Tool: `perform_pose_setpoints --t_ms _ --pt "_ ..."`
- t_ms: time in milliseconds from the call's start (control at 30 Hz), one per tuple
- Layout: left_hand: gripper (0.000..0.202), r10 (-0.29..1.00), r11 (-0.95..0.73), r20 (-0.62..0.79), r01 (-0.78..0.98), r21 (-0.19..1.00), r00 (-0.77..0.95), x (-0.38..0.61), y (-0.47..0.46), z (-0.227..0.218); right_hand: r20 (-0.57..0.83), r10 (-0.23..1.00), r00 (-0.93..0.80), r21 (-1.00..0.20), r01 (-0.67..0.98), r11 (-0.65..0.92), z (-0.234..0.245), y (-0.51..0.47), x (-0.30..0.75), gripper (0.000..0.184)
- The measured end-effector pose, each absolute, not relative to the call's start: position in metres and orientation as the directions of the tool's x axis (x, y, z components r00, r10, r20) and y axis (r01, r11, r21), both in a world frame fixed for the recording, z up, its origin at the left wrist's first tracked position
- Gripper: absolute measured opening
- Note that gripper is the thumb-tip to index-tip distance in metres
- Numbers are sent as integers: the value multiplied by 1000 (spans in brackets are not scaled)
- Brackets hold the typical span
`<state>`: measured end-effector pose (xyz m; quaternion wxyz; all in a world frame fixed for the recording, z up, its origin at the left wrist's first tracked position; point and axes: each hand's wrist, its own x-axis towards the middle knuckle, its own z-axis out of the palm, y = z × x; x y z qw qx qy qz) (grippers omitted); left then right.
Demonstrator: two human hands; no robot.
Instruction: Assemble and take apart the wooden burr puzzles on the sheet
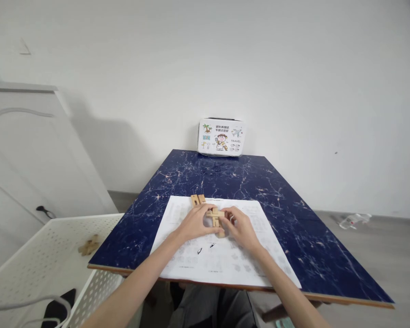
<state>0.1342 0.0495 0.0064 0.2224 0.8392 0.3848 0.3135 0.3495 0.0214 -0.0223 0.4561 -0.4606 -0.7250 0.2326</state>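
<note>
My left hand (195,222) and my right hand (239,228) meet over a white printed sheet (222,259) on the dark blue marbled table (294,214). Both hands have their fingers closed on a small wooden interlocking puzzle (216,218), which rests between them on the sheet. Two loose wooden pieces (198,199) lie just beyond my left hand at the sheet's far edge. My fingers hide part of the puzzle.
A white box with cartoon travel pictures (220,137) stands at the table's far edge against the wall. To the left, a white perforated cart (54,255) holds another wooden puzzle (89,246) and a black object (58,310). A clear plastic item (353,220) lies on the floor at right.
</note>
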Motion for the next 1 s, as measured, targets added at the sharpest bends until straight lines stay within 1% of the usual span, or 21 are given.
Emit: perform_pose_setpoints --t_ms 133,300,433,567,667,767,867,1000 --pt "68 782 -605 356 484 632 512 134 50 5 451 879 -156 -750 468 468 -23 22 350 28" --pt "41 764 -618 378 423 663 523 133 53 4 443 888 -122 -776 444 448 -22 22 350 29" --pt "39 756 -628 405 395 671 514 135 54 4 441 893 -91 -797 418 436 -19 21 349 30" --pt "37 771 -617 402 423 664 494 137 55 2 426 900 -87 -816 394 424 -19 22 348 32" --pt "35 779 -612 402 447 652 481 138 58 -3 398 914 -80 -841 366 399 -22 24 348 37" --pt "34 812 -578 412 476 662 414 137 62 -8 364 929 -60 -860 360 360 -25 24 349 40" --pt "33 846 -533 431 481 696 314 136 67 -10 339 936 -91 -830 440 344 -24 21 348 34" --pt "30 858 -512 448 474 716 250 135 69 -11 315 932 -181 -714 601 358 -25 17 345 27"
